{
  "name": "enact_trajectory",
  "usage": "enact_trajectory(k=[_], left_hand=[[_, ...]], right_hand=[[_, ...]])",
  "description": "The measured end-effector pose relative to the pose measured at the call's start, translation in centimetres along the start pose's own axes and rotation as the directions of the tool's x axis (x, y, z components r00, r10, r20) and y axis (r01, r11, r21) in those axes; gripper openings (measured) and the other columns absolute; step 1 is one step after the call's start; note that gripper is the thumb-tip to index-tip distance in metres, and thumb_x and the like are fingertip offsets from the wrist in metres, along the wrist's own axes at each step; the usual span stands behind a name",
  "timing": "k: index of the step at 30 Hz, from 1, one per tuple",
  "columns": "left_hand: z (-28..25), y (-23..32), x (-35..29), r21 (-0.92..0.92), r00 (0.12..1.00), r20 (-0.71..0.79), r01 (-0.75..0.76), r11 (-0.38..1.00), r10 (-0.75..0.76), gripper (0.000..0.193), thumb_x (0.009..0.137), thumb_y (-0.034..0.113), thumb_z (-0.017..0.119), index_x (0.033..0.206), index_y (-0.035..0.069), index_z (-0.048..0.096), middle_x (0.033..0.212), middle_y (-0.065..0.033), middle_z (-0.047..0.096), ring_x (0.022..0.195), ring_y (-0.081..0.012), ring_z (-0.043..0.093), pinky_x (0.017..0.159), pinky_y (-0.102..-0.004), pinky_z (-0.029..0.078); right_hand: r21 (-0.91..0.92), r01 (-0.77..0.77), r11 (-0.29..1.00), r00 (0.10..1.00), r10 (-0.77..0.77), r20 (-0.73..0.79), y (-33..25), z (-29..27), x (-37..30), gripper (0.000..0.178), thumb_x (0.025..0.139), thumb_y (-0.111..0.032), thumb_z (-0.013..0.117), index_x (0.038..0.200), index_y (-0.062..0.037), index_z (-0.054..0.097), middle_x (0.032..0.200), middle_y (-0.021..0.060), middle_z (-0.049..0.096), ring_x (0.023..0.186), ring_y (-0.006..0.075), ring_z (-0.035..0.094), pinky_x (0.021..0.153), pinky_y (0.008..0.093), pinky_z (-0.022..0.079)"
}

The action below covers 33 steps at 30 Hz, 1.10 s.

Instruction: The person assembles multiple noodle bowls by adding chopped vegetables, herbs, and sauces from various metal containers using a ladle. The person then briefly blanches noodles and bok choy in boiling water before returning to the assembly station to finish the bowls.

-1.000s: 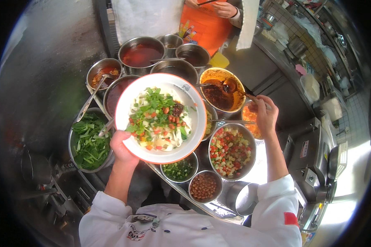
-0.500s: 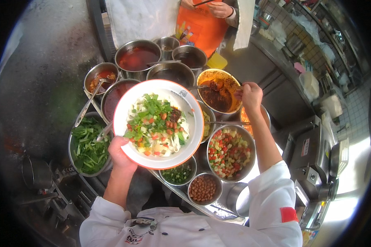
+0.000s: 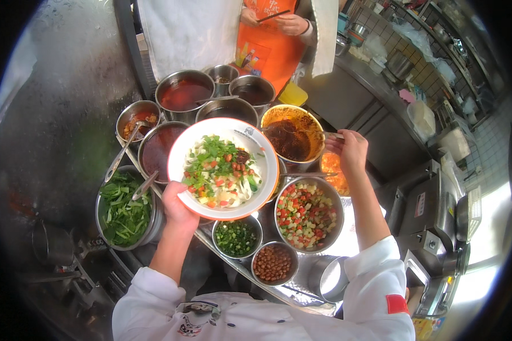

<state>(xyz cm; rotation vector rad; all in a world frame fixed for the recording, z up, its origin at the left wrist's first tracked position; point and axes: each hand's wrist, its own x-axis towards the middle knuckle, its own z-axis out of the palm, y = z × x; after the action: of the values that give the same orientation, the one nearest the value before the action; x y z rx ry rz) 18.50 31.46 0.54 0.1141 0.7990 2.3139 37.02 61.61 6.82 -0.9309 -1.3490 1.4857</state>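
My left hand [image 3: 180,206] grips the near-left rim of a white bowl with an orange edge [image 3: 269,176], held tilted above the pots. In it lie wide pale noodles [image 3: 243,193] topped with chopped green herbs [image 3: 213,152], peanuts, diced vegetables and a dark dab of chili paste. My right hand [image 3: 350,149] is closed round the handle of a spoon [image 3: 332,134], over the right edge of a pot of dark red chili paste [image 3: 290,139]. The spoon's far end is hard to make out against the paste.
Near me stand pots of diced vegetables [image 3: 308,216], chopped scallions [image 3: 237,237] and peanuts [image 3: 274,264]. Leafy greens [image 3: 124,213] fill a pot at left. Beyond are several sauce pots, including red oil [image 3: 183,94]. Across the counter, a person in an orange apron [image 3: 273,48] holds chopsticks.
The bowl has shifted slightly right and lower with my left hand, uncovering more of the scallions. My right hand has lowered beside the chili paste pot, and the spoon handle shows more clearly.
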Motion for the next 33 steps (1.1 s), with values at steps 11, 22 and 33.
enact_trajectory(k=[11,22,33], left_hand=[[2.1,-3.5,1.8,-0.081,0.988,-0.106,0.1,0.992,-0.109,0.042,0.069,0.014,0.05,0.108,-0.003,0.054,0.103,-0.0125,0.058,0.098,-0.0241,0.056,0.09,-0.0353,0.043],[2.6,-3.0,2.1,-0.137,0.997,-0.041,0.056,0.989,-0.062,0.047,0.07,0.016,0.048,0.113,-0.004,0.051,0.11,-0.0142,0.057,0.103,-0.0258,0.054,0.093,-0.0372,0.042],[-0.2,0.3,0.5,-0.106,0.997,-0.07,0.016,0.994,-0.024,0.056,0.068,0.016,0.048,0.12,-0.005,0.047,0.114,-0.0162,0.055,0.108,-0.0284,0.052,0.097,-0.0387,0.04]], right_hand=[[0.025,0.362,0.932,0.864,-0.346,0.366,-6.7,-0.6,-11.5,0.025,0.095,-0.009,0.042,0.107,0.0109,0.053,0.086,0.0197,0.064,0.077,0.0261,0.066,0.069,0.0354,0.057],[0.466,-0.136,0.874,0.987,0.077,0.143,-3.6,-1.6,-10.0,0.025,0.092,-0.01,0.038,0.099,0.012,0.05,0.085,0.0236,0.062,0.073,0.0263,0.065,0.069,0.0335,0.057],[0.005,-0.017,1.0,0.996,0.016,0.084,-0.7,-4.0,0.2,0.023,0.09,-0.012,0.047,0.098,0.0087,0.051,0.077,0.0199,0.062,0.061,0.025,0.063,0.055,0.0299,0.054]])
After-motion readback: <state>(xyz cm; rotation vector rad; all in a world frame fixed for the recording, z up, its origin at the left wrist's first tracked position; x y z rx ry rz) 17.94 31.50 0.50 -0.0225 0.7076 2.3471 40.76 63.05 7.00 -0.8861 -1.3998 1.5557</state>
